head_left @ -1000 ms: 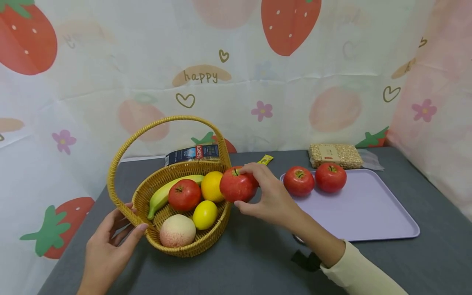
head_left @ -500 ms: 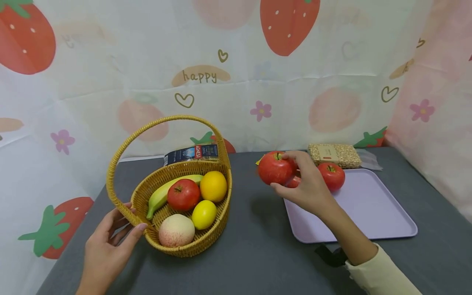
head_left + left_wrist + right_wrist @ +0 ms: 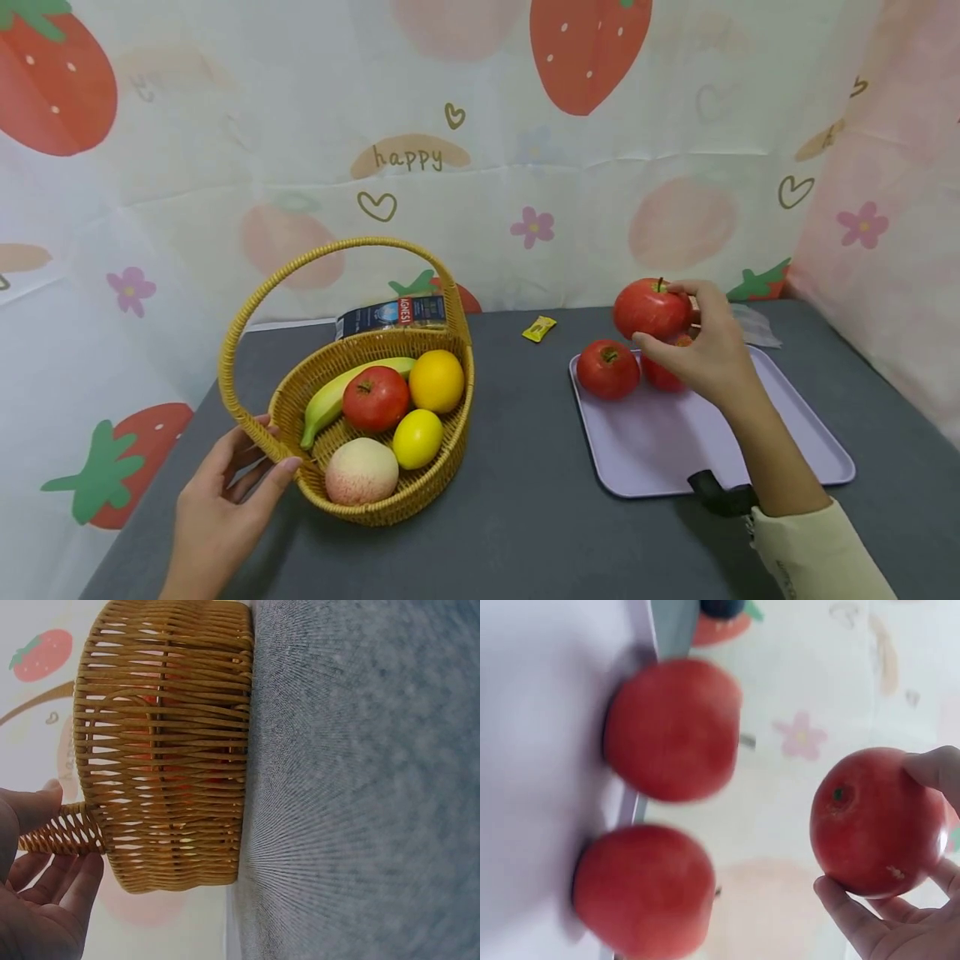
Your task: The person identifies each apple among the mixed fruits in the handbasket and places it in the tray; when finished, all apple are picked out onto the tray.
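My right hand (image 3: 712,358) grips a red apple (image 3: 648,308) between thumb and fingers, raised over the back left of the lilac tray (image 3: 645,467). Two more red apples stand on that tray: one (image 3: 607,369) in full view, the other (image 3: 660,377) partly hidden by the hand. In the right wrist view the held apple (image 3: 877,825) is apart from both. On the left, my left hand (image 3: 225,508) holds the handle of a wicker basket (image 3: 442,475) near its base. Inside lie a banana (image 3: 326,404), red apple (image 3: 375,398), orange (image 3: 436,381), lemon (image 3: 417,438) and peach (image 3: 362,472).
Behind the basket lies a dark AGNESI packet (image 3: 390,314). A small yellow wrapped candy (image 3: 538,328) is on the grey table (image 3: 517,500) between basket and tray. My right hand mostly hides a bag of grains, whose clear end (image 3: 756,325) shows. A printed curtain backs the table.
My right hand has carried the apple from the basket's right rim rightward and slightly up, over the tray's back apples. My left hand and the basket have stayed put.
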A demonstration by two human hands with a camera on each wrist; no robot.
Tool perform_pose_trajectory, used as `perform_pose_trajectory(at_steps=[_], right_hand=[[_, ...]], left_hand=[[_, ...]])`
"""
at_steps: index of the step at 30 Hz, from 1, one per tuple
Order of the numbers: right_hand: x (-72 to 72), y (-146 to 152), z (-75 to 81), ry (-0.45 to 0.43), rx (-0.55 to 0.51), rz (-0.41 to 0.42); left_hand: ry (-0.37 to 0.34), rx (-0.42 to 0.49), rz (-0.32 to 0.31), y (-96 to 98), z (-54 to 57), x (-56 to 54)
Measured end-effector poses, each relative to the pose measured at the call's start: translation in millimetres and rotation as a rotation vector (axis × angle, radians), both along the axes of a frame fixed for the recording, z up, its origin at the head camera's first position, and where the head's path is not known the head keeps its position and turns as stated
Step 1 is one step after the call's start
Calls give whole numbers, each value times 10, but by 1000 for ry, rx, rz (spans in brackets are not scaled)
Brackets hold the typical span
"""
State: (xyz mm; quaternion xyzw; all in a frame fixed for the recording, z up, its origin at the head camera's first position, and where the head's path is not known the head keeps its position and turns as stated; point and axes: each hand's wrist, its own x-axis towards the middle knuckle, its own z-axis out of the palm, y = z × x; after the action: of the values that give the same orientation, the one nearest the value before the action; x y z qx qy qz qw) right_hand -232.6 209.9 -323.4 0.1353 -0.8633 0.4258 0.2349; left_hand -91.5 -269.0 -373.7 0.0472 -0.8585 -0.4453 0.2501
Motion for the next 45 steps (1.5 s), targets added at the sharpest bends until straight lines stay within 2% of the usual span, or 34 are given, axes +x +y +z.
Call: perform_pose_trajectory(at_steps=[7, 10, 16, 19, 23, 26, 29, 36, 40, 42, 45], right_hand=[[-92, 346, -27, -30, 20, -129], [-115, 494, -60, -88, 27, -190], [-171, 774, -179, -223, 27, -262], [-188, 914, -260, -278, 65, -276], [-199, 1078, -357, -336, 193, -270], [-212, 1141, -409, -376, 277, -258], [-227, 1164, -432, -406, 312, -244], [-237, 1188, -378, -408, 377, -203], [-184, 1244, -277, -455, 387, -181], [-137, 1260, -209, -472, 367, -182], [-60, 1208, -72, -453, 296, -183]], left_hand=[[11, -9, 1, 3, -3, -5], [13, -9, 0, 5, -1, -3], [12, -6, -2, 7, -3, 2], [6, -9, 0, 5, -8, 0], [5, -12, 0, 3, -9, 0], [10, -8, -3, 0, -9, 1], [16, -4, -7, -5, -10, 0], [28, -6, -3, -6, -17, 5], [36, -5, -10, -2, -17, 9], [46, -3, -18, -5, -18, 6], [52, -1, -21, -4, -16, 4]])
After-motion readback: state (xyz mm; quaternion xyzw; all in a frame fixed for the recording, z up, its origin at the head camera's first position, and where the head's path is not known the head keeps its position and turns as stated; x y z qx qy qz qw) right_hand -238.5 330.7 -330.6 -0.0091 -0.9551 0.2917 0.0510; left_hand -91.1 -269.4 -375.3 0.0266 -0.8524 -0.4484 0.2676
